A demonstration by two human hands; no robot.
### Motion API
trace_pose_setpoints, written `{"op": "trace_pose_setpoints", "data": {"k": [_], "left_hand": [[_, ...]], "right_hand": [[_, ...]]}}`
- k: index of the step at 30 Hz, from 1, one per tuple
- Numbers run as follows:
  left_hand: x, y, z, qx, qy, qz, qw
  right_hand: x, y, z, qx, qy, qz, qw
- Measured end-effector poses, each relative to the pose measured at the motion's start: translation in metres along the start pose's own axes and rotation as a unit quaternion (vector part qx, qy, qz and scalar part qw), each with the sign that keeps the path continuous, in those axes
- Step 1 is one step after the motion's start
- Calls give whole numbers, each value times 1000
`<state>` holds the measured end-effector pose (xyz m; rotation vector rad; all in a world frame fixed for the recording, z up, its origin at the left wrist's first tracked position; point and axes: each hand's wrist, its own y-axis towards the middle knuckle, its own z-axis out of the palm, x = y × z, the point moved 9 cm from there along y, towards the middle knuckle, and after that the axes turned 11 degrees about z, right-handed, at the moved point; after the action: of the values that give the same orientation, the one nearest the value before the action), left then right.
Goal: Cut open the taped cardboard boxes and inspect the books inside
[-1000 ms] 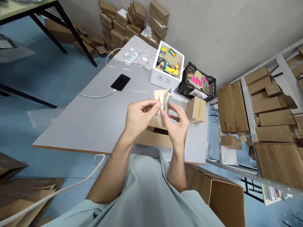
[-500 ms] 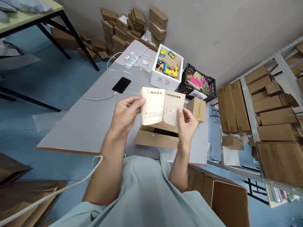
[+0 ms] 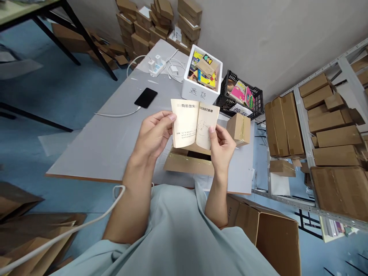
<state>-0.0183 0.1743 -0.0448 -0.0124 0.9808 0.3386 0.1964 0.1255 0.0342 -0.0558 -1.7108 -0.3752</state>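
Note:
An open small book with cream pages is held up in front of me, printed text and a line drawing on its pages. My left hand grips its left edge, thumb on the page. On the opposite edge, my right hand pinches the right-hand page with the thumb in front. The book's cover is turned away from view. Directly below and behind the book, an open cardboard box rests on the grey table, partly hidden by the pages.
Behind the book stand a white foam box of books and a black crate of books. A taped carton sits at right. A phone with a cable lies left. Shelves of cartons line the right side.
My right hand has moved slightly left, and the book's right page now bends inward, so the book is less widely open. The view has shifted slightly.

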Motion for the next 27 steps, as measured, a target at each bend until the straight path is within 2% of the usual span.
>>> {"op": "trace_pose_setpoints", "data": {"k": [6, 9, 13, 16, 18, 19, 21, 23, 25, 27], "left_hand": [[0, 1, -7, -6, 0, -9, 1000], [-2, -1, -1, 0, 13, 5, 1000], [-10, -15, 30, 62, 76, 63, 993], [-6, -25, 56, 135, 91, 77, 984], [-2, -24, 58, 144, 77, 85, 983], [-3, -21, 52, 126, 86, 98, 983], [-9, -13, 34, 69, 155, 142, 975], [-18, -9, 22, 41, 250, 182, 950], [-24, -10, 26, 67, 299, 201, 930], [-30, -18, 39, 105, 312, 223, 918]], "right_hand": [[-1, 1, -6, -6, -26, 2, 1000], [-1, -1, 3, 16, -53, 3, 998], [-10, -6, 33, 61, -126, -15, 990], [-29, 1, 36, 13, -175, -18, 984], [-46, 11, 27, -22, -142, 2, 990], [-55, 17, 21, -31, -103, 19, 994], [-72, 29, 8, -33, -6, 62, 997], [-85, 39, 2, -21, 77, 108, 991], [-94, 47, 2, -5, 119, 144, 982], [-100, 52, 9, 11, 129, 165, 978]]}}
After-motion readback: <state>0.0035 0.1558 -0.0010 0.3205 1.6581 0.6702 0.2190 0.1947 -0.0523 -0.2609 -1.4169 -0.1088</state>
